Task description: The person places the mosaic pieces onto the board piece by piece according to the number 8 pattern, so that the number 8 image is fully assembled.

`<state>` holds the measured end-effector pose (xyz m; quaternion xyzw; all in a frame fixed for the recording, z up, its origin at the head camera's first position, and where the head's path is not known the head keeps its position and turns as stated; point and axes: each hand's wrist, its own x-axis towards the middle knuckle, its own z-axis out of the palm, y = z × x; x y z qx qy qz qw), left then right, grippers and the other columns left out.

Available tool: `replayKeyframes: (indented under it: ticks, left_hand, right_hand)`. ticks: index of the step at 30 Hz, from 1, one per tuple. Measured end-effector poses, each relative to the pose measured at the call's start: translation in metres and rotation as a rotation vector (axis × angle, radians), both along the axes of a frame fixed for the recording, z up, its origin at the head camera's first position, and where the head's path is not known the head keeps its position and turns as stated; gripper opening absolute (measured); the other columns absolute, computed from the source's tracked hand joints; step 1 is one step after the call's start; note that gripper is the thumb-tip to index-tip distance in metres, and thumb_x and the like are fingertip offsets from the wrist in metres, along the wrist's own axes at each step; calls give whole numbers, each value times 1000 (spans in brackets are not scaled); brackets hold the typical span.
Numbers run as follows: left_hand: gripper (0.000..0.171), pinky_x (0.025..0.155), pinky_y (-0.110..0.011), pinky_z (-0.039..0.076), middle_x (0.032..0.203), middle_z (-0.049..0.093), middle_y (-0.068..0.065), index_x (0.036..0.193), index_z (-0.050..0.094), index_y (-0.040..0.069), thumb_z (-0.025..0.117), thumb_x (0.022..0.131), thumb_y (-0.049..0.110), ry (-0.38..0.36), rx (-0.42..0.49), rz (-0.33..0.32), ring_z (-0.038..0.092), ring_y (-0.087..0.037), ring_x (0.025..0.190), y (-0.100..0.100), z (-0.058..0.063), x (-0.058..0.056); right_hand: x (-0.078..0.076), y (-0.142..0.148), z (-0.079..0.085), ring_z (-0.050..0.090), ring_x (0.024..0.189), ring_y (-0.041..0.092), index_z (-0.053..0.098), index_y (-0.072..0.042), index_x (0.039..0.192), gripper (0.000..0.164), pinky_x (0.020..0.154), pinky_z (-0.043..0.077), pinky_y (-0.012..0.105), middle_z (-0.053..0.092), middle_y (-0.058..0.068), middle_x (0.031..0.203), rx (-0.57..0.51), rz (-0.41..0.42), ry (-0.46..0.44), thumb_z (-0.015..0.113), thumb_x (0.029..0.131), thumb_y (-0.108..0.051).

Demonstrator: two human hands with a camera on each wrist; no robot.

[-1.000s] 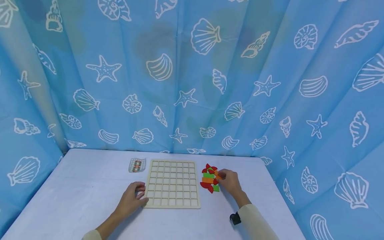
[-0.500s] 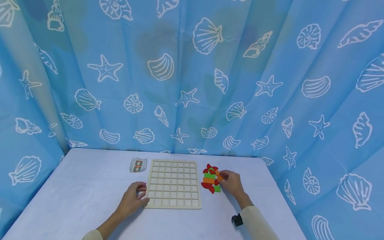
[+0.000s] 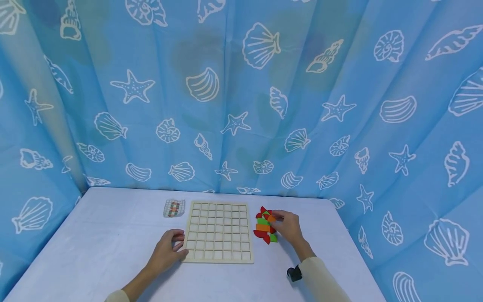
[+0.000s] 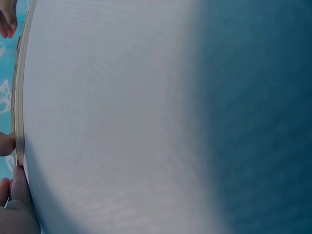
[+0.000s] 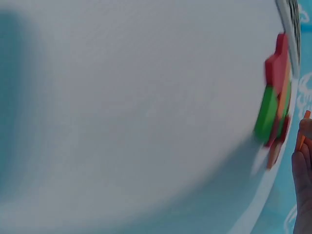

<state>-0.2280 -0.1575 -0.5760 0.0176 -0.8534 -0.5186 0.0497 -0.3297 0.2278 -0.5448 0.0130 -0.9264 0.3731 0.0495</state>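
Note:
A pale wooden grid board (image 3: 218, 263) with many square cells lies in the middle of the table. My left hand (image 3: 166, 249) holds its near left corner, the thumb at the corner and the other fingers bent against the left side. In the left wrist view a thumb (image 4: 20, 187) touches the end of the board's edge (image 4: 19, 97). My right hand (image 3: 288, 228) is at the pile of red, green and orange flat pieces (image 3: 263, 227) right of the board. Thumb and fingers pinch an orange piece (image 5: 302, 131), raised off the pile in the right wrist view.
A small card (image 3: 174, 208) with a grid and a coloured pattern lies behind the left hand, left of the board. The white table (image 3: 113, 235) meets a blue shell-print curtain (image 3: 226, 105) at the back. A dark device (image 3: 294, 273) sits at the right wrist.
My right hand has shifted slightly left and back, and the orange piece in its fingers is now over the pile. My left hand and the board stay put.

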Motion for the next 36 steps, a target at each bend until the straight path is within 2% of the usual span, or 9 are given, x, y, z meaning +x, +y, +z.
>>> replayKeyframes:
  ticks: [4,10,13,17,21,28,36]
  left_hand:
    - [57,88,-20,58,114,54,-14,120,54,-5,79,69,-7,4,28,-6,59,-26,105,-4,1,1]
    - [58,89,-20,58,114,55,-14,121,53,-5,79,69,-9,11,42,0,59,-27,105,-6,0,0]
    - [59,89,-20,57,116,56,-14,122,53,-5,78,69,-11,1,90,-2,59,-28,108,-6,-1,-1]
    - [64,93,-22,56,122,56,-16,127,51,-5,77,69,-14,-25,213,-22,56,-30,115,-7,-2,-1]
    - [69,96,-23,55,127,55,-16,131,50,-4,78,69,-14,-43,282,-38,53,-31,120,-8,-2,0]
    - [72,96,-22,54,127,54,-17,132,49,-5,77,67,-17,-35,320,-55,52,-33,121,-7,-2,2]
    - [70,95,-20,54,125,56,-15,131,51,-3,77,67,-17,-55,249,-22,54,-32,119,-6,-5,-1]
  right_hand:
    - [-6,-23,4,62,100,23,68,-9,122,42,83,63,35,67,6,113,-50,31,-20,78,81,-8]
    - [-16,-54,8,64,95,21,69,-7,119,41,85,62,34,69,5,109,-24,126,42,79,80,-7]
    - [-20,-70,9,65,96,22,70,-8,118,40,86,62,36,69,5,108,-22,168,53,79,79,-8]
    - [-26,-89,8,66,99,21,70,-8,117,39,88,61,35,70,3,109,-9,224,61,80,80,-11]
    - [-30,-107,9,67,101,22,69,-4,118,38,87,61,35,70,6,110,-44,315,72,79,81,-9]
    - [-34,-129,6,67,99,23,69,2,116,33,85,62,32,70,10,108,-73,457,111,75,84,-7]
    - [-37,-143,3,67,99,24,69,3,114,30,85,62,32,68,13,110,-64,525,100,73,85,-5]
